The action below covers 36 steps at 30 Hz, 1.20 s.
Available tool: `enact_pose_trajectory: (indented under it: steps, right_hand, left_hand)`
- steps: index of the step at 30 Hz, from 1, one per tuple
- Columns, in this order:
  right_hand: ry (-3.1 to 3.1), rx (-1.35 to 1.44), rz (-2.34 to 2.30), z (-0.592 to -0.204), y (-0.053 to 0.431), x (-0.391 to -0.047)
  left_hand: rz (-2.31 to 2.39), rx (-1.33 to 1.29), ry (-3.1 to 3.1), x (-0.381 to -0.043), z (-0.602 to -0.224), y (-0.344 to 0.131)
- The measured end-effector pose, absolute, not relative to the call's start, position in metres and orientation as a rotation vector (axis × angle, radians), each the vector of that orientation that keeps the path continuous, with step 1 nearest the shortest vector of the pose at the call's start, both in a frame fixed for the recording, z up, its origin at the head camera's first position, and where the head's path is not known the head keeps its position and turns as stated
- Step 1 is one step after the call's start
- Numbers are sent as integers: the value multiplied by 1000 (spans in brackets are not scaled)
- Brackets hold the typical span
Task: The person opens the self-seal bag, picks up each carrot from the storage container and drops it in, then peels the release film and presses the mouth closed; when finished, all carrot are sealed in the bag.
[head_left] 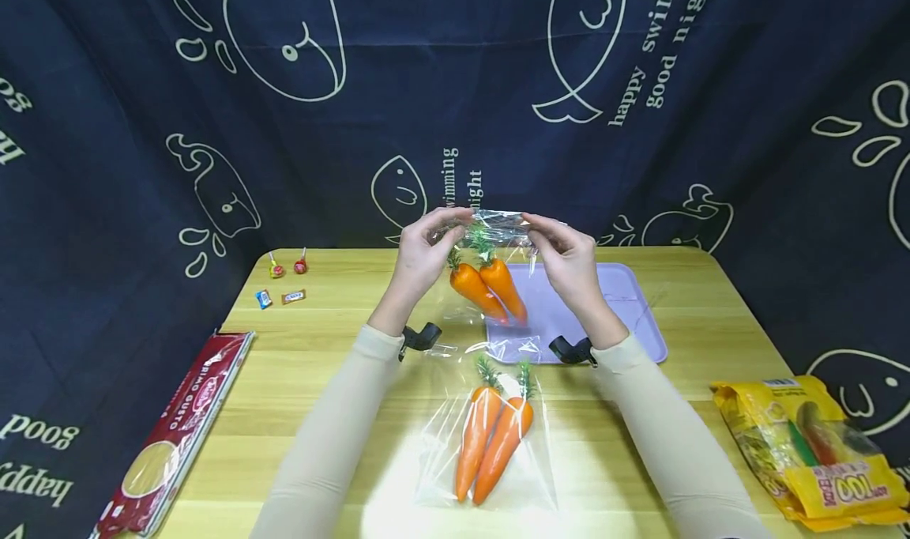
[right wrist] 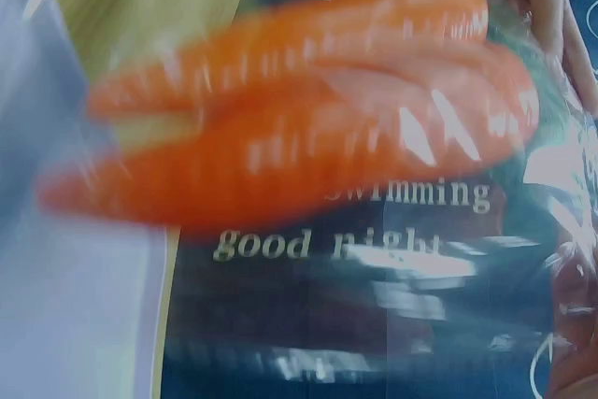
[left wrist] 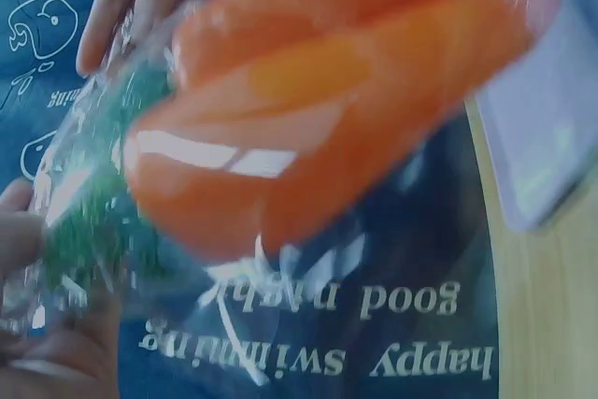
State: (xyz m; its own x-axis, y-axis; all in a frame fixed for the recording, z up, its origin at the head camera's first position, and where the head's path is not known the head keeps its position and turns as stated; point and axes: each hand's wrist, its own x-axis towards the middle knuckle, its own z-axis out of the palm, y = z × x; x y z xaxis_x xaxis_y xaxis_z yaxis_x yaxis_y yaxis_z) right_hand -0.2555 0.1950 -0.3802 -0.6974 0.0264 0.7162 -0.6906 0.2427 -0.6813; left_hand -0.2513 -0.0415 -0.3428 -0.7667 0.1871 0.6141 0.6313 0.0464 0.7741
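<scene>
A clear plastic bag hangs above the table, pinched near its top edge by my left hand on one side and my right hand on the other. Inside it are two orange carrots with green leafy tops, tips pointing down and slightly right. Both wrist views show these carrots close up and blurred through the shiny film. Nearer to me, a second clear bag lies flat on the table with two more carrots in it.
Behind the hanging bag sits a lilac tray. Two lollipops and two small wrapped candies lie at the far left. A long red packet is along the left edge, a yellow packet at the right.
</scene>
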Motion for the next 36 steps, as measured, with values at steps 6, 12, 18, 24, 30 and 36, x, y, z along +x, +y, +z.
enact_pose_trajectory:
  steps: [6,12,18,24,30,36]
  right_hand:
    - [-2026,654,1503,-362,205,-232]
    - [-2004,712,1628,-368,207,-233]
    - [-1949,591,1755,-383,198,-233]
    - [-1886,408,1780,-388,169,-224]
    - [-1784,330,1555,-384,145,-223]
    - [-1769,353,1577,-389,153,-225]
  left_hand:
    - [-1714,-985,-2136,-266,-355,-55]
    - [-1810,-1081,-2191,-258,-351,-58]
    - [-1885,-1034,-2193,-269,-377,-46]
    - [-1755,-736,-2082,-268,-390,-26]
    - [-1713,-542,-1934,-264,-396,-7]
    - [-1706,-609,-1954,-268,-396,-18]
